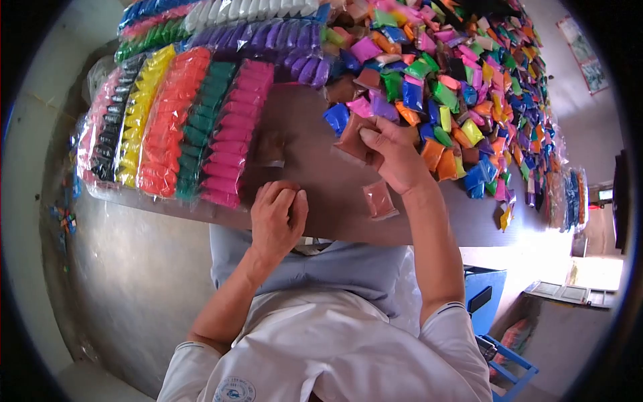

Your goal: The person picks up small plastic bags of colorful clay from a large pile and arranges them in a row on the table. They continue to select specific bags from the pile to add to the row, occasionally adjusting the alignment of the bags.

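Note:
My right hand point(395, 151) pinches a small clear-wrapped brown packet point(353, 139) between thumb and fingers, over the table at the near edge of a heap of mixed packets. Just below that hand, another brown packet point(380, 200) lies flat on the table. My left hand point(278, 213) rests at the table's front edge in a loose fist, with nothing visible in it. Beyond its knuckles lies a dark brown packet point(270, 149), hard to make out against the brown tabletop point(305, 124).
The heap of many-coloured packets point(445, 97) covers the table's right side. Long rows of packets sorted by colour, such as pink point(234, 134), red point(171, 124) and purple point(268, 37), fill the left and back. A blue chair point(487, 295) stands to the right below the table.

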`<state>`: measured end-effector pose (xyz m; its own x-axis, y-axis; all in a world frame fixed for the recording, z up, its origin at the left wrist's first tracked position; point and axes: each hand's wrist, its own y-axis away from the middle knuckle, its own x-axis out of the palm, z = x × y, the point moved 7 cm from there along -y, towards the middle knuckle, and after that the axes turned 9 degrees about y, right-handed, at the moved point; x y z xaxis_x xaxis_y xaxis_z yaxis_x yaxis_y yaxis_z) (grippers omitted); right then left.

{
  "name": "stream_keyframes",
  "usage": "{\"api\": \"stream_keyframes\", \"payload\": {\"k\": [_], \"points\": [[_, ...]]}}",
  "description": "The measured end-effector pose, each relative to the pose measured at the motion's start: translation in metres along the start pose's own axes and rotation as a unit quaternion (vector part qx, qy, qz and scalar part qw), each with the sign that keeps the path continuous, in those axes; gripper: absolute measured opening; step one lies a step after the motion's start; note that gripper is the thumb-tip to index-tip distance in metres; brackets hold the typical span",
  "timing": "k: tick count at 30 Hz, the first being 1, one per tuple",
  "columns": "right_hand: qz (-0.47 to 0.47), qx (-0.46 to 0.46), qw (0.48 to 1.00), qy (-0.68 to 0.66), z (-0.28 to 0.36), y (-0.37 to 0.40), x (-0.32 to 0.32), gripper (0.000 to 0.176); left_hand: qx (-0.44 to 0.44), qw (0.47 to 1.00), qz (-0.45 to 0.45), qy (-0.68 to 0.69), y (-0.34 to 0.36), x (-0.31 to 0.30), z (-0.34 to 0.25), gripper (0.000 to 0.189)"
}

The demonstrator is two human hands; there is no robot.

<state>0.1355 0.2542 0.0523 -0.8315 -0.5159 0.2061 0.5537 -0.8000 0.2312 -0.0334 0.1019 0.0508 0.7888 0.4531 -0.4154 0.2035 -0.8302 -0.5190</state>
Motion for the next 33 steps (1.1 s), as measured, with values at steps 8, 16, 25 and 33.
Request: {"api": "stream_keyframes", "payload": {"k": [8,16,25,33], "points": [[-0.083,-0.01,0.97,0.23,-0.016,-0.005,0.002,0.027,-0.009,1.0,-0.004,0.014,0.001,-0.001,0.001,0.01],[-0.127,-0.022,0.888,0.441,0.002,-0.004,0.038,0.032,0.005,1.0,0.004,0.012,0.001,0.0,0.001,0.007],[-0.086,-0.07,0.92,0.376,0.01,-0.009,0.023,0.022,0.012,0.999,0.008,0.033,0.001,-0.002,0.002,0.008],[0.072,-0.185,0.81,0.551,0.005,-0.01,0.059,0.034,0.015,1.0,0.013,0.021,0.001,-0.002,0.002,0.007]]}}
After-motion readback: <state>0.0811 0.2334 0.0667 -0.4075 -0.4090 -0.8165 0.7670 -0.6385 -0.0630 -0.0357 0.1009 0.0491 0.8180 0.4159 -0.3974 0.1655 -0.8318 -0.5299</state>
